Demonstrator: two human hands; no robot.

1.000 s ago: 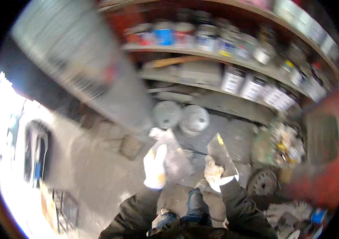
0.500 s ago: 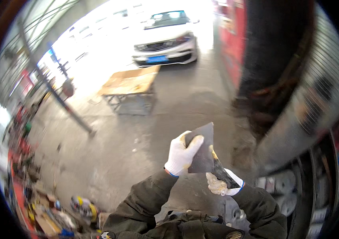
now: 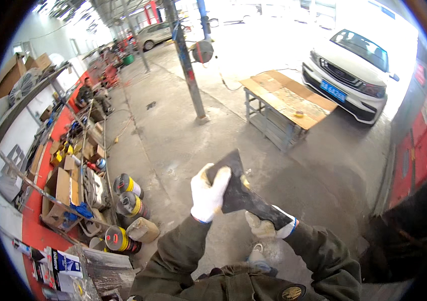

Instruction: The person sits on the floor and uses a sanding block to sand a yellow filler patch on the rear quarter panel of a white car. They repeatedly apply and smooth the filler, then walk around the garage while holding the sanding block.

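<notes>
In front of me, my left hand (image 3: 207, 194), in a white knit glove, grips a thin dark flat plate (image 3: 231, 188), thumb across its face. My right hand (image 3: 262, 228), in a stained white glove, is closed around the dark handle of a scraper (image 3: 269, 212). The scraper's wide end meets or overlaps the plate, and I cannot tell exactly where one ends. A yellowish smear shows along the dark edge between them.
A low workbench (image 3: 273, 131) topped with cardboard carries a small yellow roll. Beyond stands a white car (image 3: 350, 75). A post (image 3: 186, 60) rises left of the bench. Cans (image 3: 131, 204), a jug (image 3: 143, 230) and cluttered shelving (image 3: 55, 200) line the left; a person (image 3: 90, 95) sits farther back.
My view has swung left, bringing the shelving and cans into sight and shifting the bench and car rightward. Both hands keep their grips; the plate and scraper have tilted slightly.
</notes>
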